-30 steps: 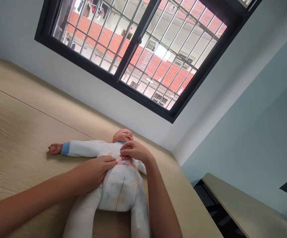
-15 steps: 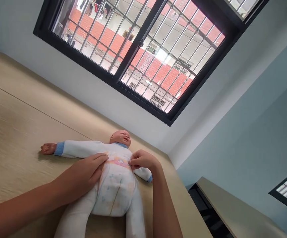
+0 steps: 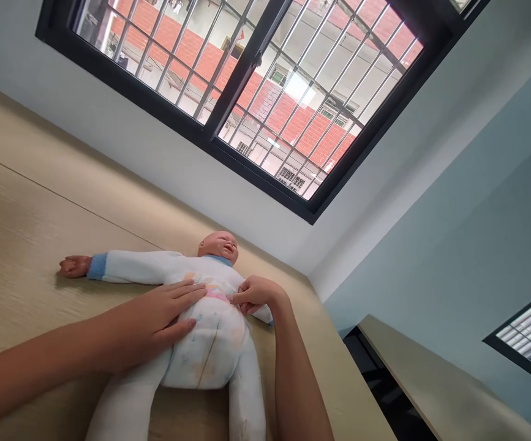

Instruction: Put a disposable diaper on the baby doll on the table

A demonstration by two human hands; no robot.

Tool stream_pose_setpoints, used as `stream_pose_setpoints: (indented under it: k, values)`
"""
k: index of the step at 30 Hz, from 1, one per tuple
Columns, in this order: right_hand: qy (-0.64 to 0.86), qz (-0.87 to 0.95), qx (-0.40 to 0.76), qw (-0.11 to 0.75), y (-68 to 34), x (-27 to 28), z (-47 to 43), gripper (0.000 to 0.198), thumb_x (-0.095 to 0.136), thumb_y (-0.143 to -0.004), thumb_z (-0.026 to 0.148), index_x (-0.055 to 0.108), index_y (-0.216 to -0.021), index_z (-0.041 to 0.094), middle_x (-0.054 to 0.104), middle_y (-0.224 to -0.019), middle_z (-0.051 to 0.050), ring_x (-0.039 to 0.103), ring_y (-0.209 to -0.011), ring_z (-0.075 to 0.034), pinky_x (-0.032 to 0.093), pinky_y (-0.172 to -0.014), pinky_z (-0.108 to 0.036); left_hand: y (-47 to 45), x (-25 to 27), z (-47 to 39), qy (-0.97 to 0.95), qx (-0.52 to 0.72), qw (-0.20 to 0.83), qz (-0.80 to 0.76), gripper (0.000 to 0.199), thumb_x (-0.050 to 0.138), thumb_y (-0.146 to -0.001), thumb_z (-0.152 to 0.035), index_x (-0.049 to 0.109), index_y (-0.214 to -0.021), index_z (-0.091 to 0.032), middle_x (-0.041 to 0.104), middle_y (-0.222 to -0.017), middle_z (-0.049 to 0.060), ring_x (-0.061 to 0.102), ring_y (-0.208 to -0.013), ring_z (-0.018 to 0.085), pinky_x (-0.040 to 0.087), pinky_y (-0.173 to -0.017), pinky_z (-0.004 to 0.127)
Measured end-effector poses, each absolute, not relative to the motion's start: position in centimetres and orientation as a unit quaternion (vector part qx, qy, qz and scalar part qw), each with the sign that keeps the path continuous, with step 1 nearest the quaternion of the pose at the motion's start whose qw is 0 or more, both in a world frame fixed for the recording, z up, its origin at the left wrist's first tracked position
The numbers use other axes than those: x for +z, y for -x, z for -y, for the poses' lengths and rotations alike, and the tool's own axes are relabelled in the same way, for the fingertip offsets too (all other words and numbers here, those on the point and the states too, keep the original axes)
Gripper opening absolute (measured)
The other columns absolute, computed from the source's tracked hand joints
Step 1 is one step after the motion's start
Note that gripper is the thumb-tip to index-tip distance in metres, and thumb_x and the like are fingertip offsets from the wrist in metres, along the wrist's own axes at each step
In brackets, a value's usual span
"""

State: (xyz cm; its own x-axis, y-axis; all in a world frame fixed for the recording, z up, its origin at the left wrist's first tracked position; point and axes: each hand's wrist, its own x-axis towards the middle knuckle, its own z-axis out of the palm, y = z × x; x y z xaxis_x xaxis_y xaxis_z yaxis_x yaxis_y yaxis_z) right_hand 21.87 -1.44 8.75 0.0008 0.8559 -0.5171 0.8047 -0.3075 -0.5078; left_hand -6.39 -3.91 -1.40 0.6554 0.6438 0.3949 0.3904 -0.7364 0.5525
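Note:
A baby doll [image 3: 143, 267] in a white outfit with blue cuffs lies on its back on the wooden table, head toward the window. Around its hips is a white diaper [image 3: 210, 349] with a pink band at the waist and a line down its front. My left hand [image 3: 157, 318] rests spread over the diaper's left side, fingers stretched across the waist. At the opposite side of the waist, my right hand [image 3: 256, 293] is closed with thumb and index finger pinched at the diaper's edge. What exactly sits between those fingertips is partly hidden.
The light wooden table [image 3: 30, 226] has a seam running along it and meets a white wall. Above is a black-framed window [image 3: 228, 92] with metal bars. A second wooden-topped piece of furniture [image 3: 430, 373] with a dark side stands at the right.
My left hand has flattened and spread over the diaper, its thumb now across the front. My right hand stays at the waist's other side. The view has shifted slightly.

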Motion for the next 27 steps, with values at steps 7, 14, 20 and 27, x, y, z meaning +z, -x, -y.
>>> stream_pose_setpoints:
  k: [7,14,20,27]
  values:
    - [0.721,0.629,0.286,0.045,-21.3,6.8,2.5,0.038,0.087,-0.075,0.041,0.059,-0.059,0.020,0.064,-0.059,0.001,0.058,-0.057,-0.015,0.043,-0.056,-0.027,6.0,0.1,3.6,-0.887,0.289,0.215,-0.288,0.057,0.049,-0.104,-0.052,0.059,-0.156,-0.032,0.057,-0.162,0.000,0.043,-0.155,0.038,0.037,-0.127,0.047]
    - [0.584,0.575,0.372,0.437,-23.2,2.6,7.0,0.052,0.081,-0.073,0.062,0.050,-0.063,0.021,0.050,-0.054,0.006,0.037,-0.047,-0.007,0.025,-0.047,-0.025,7.5,2.3,4.8,-0.813,0.376,0.235,-0.377,0.031,0.052,-0.096,-0.041,0.075,-0.105,-0.022,0.081,-0.100,0.005,0.073,-0.093,0.028,0.052,-0.081,0.035]
    - [0.503,0.503,0.490,0.503,-23.9,1.1,11.7,0.046,0.090,-0.062,0.052,0.057,-0.062,0.019,0.044,-0.046,0.008,0.029,-0.038,-0.004,0.013,-0.042,-0.024,8.2,2.8,4.7,-0.741,0.357,0.405,-0.401,0.010,0.060,-0.077,-0.032,0.062,-0.074,-0.023,0.071,-0.063,0.000,0.064,-0.060,0.023,0.040,-0.057,0.030]
    - [0.514,0.493,0.504,0.489,-24.0,-0.4,12.4,0.025,0.081,-0.059,0.031,0.062,-0.070,0.020,0.048,-0.051,0.009,0.026,-0.038,-0.004,0.015,-0.038,-0.022,8.1,1.1,4.3,-0.676,0.315,0.525,-0.410,0.010,0.066,-0.065,-0.028,0.070,-0.069,-0.020,0.057,-0.045,-0.003,0.038,-0.035,0.013,0.018,-0.043,0.023]
